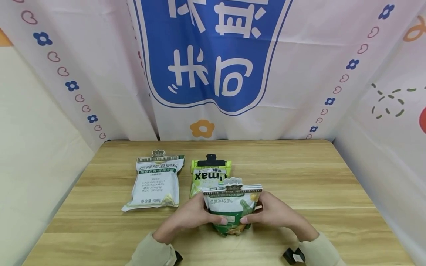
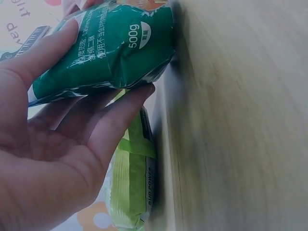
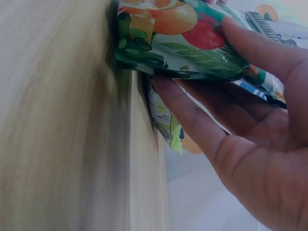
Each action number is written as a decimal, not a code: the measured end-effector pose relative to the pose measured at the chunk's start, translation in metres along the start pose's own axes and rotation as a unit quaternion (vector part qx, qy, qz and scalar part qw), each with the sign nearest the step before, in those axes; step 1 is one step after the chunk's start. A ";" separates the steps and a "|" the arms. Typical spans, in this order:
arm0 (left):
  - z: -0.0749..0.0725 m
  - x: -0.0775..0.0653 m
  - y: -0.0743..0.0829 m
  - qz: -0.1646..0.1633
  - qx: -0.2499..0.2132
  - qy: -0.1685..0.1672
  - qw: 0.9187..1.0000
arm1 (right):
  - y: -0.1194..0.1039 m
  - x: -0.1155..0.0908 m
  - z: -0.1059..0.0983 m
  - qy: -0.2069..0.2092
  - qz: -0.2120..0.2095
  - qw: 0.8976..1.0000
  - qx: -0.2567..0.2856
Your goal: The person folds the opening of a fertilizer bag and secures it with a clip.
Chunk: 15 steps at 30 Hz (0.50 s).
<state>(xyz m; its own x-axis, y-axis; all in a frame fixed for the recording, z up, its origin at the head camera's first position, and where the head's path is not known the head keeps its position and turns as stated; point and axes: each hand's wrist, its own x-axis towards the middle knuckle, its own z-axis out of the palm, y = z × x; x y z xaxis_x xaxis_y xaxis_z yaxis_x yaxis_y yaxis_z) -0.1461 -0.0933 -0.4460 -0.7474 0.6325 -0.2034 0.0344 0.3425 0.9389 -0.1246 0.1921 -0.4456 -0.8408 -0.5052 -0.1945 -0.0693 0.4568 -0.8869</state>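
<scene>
A white and green fertilizer bag (image 1: 229, 207) stands upright between both hands, with a decorated clip (image 1: 234, 188) across its top. My left hand (image 1: 196, 212) grips its left side, thumb on the front and fingers behind. Opposite it, my right hand (image 1: 274, 211) holds the other side the same way. The left wrist view shows "500g" on the bag's green lower part (image 2: 106, 55); the right wrist view shows printed fruit and vegetables (image 3: 185, 41). Just behind stands a yellow-green bag (image 1: 208, 175), its print upside down, with a black clip (image 1: 211, 161) on top.
To the left, a white fertilizer bag (image 1: 154, 184) lies on the wooden table (image 1: 299, 177), a similar decorated clip (image 1: 158, 156) at its top. A printed cloth (image 1: 286, 111) hangs along the table's far edge, and light panels rise at both sides.
</scene>
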 end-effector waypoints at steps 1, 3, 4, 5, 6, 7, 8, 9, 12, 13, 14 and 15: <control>0.000 0.000 0.001 -0.003 -0.001 0.000 1.000 | -0.001 0.000 -0.001 0.000 -0.001 1.000 -0.001; 0.001 0.001 0.002 -0.006 0.000 0.003 1.000 | -0.002 -0.001 -0.002 0.001 -0.003 1.000 0.000; 0.001 0.002 0.003 -0.008 0.000 0.005 1.000 | -0.002 -0.001 -0.003 0.002 -0.005 1.000 0.002; 0.001 0.003 0.004 -0.010 -0.002 0.007 1.000 | -0.003 -0.002 -0.003 0.002 -0.007 1.000 0.004; 0.002 0.003 0.006 -0.015 -0.002 0.009 1.000 | -0.003 -0.002 -0.004 0.003 -0.009 1.000 0.007; 0.002 0.004 0.007 -0.020 -0.003 0.013 1.000 | -0.003 -0.002 -0.005 0.003 -0.009 1.000 0.009; 0.002 0.005 0.008 -0.026 -0.003 0.016 1.000 | -0.003 -0.002 -0.006 0.003 -0.010 1.000 0.014; 0.002 0.005 0.010 -0.029 -0.005 0.019 0.999 | -0.003 -0.003 -0.008 0.003 -0.009 1.000 0.019; 0.002 0.007 0.014 -0.042 -0.008 0.029 0.999 | -0.002 -0.004 -0.011 0.001 -0.007 0.999 0.033; 0.002 0.008 0.015 -0.040 -0.009 0.031 0.999 | -0.001 -0.005 -0.012 0.001 -0.006 0.999 0.038; 0.003 0.009 0.016 -0.038 -0.009 0.033 0.999 | 0.000 -0.006 -0.013 0.001 -0.005 0.999 0.042; 0.004 0.010 0.017 -0.035 -0.010 0.035 0.999 | 0.000 -0.006 -0.015 0.002 -0.004 0.999 0.045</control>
<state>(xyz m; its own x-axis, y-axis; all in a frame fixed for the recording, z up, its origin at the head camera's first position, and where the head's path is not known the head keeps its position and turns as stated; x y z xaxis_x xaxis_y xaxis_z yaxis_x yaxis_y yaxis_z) -0.1502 -0.0789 -0.4335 -0.7915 0.5575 -0.2503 -0.0333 0.3695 0.9286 -0.1270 0.2060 -0.4381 -0.8422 -0.5064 -0.1852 -0.0288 0.3852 -0.9224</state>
